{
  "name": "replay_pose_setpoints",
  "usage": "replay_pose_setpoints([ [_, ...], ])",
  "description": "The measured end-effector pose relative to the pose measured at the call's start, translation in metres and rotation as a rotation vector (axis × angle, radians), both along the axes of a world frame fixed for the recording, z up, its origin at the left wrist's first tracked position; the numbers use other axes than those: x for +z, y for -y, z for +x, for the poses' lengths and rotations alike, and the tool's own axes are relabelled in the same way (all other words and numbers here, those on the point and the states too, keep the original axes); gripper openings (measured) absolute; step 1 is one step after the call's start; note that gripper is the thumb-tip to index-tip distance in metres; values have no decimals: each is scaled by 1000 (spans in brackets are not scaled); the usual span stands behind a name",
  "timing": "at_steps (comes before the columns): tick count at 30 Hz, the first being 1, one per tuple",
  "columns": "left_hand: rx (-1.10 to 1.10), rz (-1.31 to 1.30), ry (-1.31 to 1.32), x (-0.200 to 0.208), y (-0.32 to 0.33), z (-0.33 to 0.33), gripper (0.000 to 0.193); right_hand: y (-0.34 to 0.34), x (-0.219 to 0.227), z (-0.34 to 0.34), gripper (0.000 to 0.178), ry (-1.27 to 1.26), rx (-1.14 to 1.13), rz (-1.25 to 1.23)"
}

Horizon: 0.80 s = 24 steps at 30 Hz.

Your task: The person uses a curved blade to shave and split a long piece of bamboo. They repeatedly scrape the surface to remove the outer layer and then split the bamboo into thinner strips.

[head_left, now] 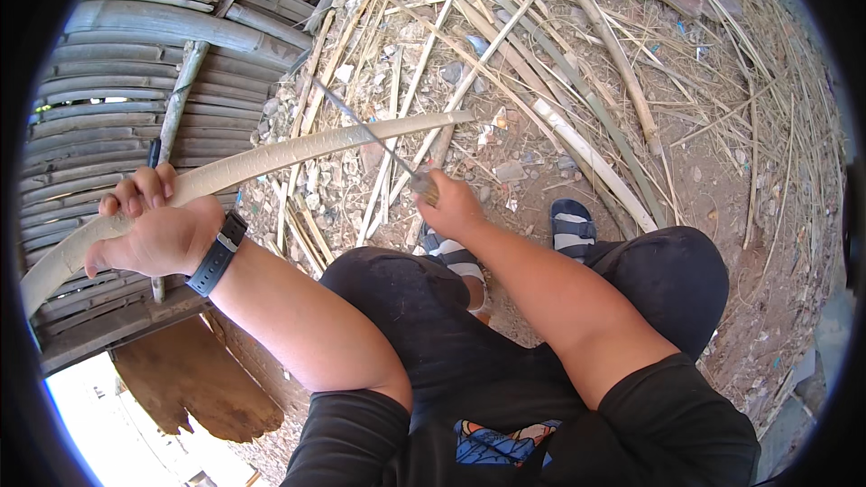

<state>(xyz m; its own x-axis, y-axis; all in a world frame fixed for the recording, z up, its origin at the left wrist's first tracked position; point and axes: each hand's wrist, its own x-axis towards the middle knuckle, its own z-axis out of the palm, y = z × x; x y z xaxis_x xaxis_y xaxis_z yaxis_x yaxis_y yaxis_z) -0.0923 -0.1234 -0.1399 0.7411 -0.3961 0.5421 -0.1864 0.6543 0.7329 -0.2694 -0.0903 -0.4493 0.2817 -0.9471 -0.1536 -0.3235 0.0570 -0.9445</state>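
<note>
A long, pale bamboo strip (298, 151) runs from the lower left rim up toward the middle of the picture, bowed by the lens. My left hand (161, 227), with a dark watch (216, 253) on its wrist, is closed on the strip's left part, palm turned up and fingers curled at its far edge. My right hand (454, 207) grips the wooden handle of a knife (422, 184) in front of my knees. Its long, thin blade points away to the upper left and crosses the strip near its right end. Whether the blade touches the strip, I cannot tell.
A bamboo slat wall (117, 90) stands at the left. Loose bamboo strips and poles (600, 45) litter the stony ground beyond my feet. My sandalled foot (573, 224) rests by my right knee. A brown, ragged sheet (194, 379) hangs at the lower left.
</note>
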Motion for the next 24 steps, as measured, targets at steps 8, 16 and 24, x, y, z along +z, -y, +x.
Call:
replay_pose_setpoints([
  [8, -160, -42, -10, 0, 0, 17, 79, -15, -21, -4, 45, -119, -176, 184],
  [16, -257, -44, -10, 1, -3, 16, 80, -8, -11, -6, 40, 29, -137, 105],
  [24, -393, -69, 5, -3, -1, 30, 81, -4, -18, 5, 44, 69, -186, 278],
])
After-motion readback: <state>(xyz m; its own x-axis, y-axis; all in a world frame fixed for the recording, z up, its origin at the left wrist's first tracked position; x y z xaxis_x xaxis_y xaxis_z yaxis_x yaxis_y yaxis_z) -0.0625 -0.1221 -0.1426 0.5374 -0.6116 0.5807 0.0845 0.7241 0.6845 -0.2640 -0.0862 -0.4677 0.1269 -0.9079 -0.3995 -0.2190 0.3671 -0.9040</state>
